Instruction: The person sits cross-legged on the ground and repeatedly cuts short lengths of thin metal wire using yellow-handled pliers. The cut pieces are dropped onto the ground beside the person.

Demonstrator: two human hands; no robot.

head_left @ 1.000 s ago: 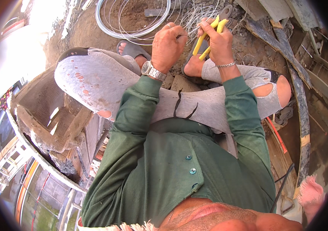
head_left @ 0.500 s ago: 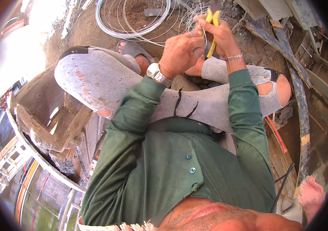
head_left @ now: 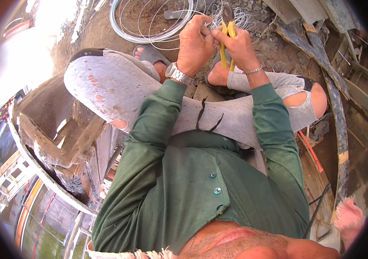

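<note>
Yellow-handled pliers are in my right hand, with the dark jaws pointing away from me and the handles hanging toward my shin. That hand's fingers are closed round the handles. Close beside it, my left hand, below a silver watch, has bent fingers and a thumb pinched near the right fingertips. Whatever sits in that pinch is too small or hidden to name. Beyond the hands lies a tangle of thin wire pieces. A large coil of pale wire rests on the dirt to its left.
My bent legs in torn grey trousers lie under my forearms. Wooden planks run along the right, near a red-orange bar. At left stands a worn wooden box-like frame. A grey flat bar lies by the coil.
The pliers have turned in my right hand, so their dark jaws now show beyond the handles. My left hand has risen slightly away from me, its fingers more upright.
</note>
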